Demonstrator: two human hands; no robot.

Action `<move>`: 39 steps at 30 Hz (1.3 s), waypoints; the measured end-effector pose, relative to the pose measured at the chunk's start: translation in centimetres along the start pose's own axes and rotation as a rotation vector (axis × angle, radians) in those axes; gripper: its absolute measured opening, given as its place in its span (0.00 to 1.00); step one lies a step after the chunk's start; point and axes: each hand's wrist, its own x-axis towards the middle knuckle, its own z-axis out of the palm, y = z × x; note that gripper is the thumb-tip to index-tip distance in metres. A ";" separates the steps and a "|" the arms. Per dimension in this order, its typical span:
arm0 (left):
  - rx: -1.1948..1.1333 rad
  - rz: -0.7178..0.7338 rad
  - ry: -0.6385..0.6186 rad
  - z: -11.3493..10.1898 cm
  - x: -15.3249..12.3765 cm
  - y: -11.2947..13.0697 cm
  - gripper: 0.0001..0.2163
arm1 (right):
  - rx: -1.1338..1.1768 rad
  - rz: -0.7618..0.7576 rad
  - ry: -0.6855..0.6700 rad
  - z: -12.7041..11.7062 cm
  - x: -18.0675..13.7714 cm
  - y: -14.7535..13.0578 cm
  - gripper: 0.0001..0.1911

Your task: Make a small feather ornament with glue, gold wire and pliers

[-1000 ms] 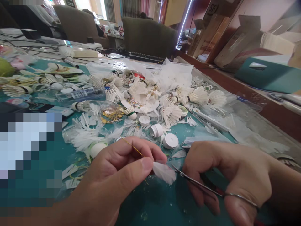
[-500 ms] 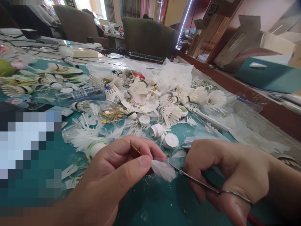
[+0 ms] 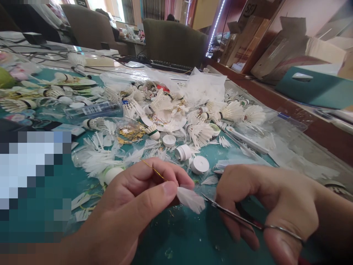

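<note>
Between the thumb and fingers of my left hand (image 3: 146,202) a white feather piece (image 3: 191,199) is pinched, its broad end pointing right. A thin gold wire (image 3: 153,169) comes out of the same pinch toward the upper left. My right hand (image 3: 264,206) is closed on scissors (image 3: 234,213), with the thumb by one metal handle loop. The scissor tips lie just right of the feather's edge, apart from it by a small gap. Another loose white feather piece (image 3: 210,180) lies on the green mat behind the tips.
Feather shuttlecocks (image 3: 200,134) and loose feathers crowd the green mat (image 3: 187,246). White round caps (image 3: 200,164) stand just beyond my hands. Long metal tweezers (image 3: 237,141) lie at the right. A keyboard (image 3: 171,67) and cardboard boxes (image 3: 245,48) are farther back.
The scissors have drawn back slightly to the right, away from the feather, and my right thumb has shifted right with the handle loop. My left hand has barely moved.
</note>
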 end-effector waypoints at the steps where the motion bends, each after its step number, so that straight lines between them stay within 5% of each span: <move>1: -0.002 -0.002 0.000 0.0 0.0 0.0 0.08 | -0.001 0.003 -0.004 0.0 0.0 0.0 0.40; 24: -0.058 -0.088 0.000 0.7 0.3 0.5 0.08 | -0.028 -0.006 0.052 0.1 0.2 0.4 0.44; 39: 0.001 -0.031 -0.011 0.2 0.1 -0.1 0.08 | 0.007 0.004 -0.027 0.1 0.5 0.0 0.41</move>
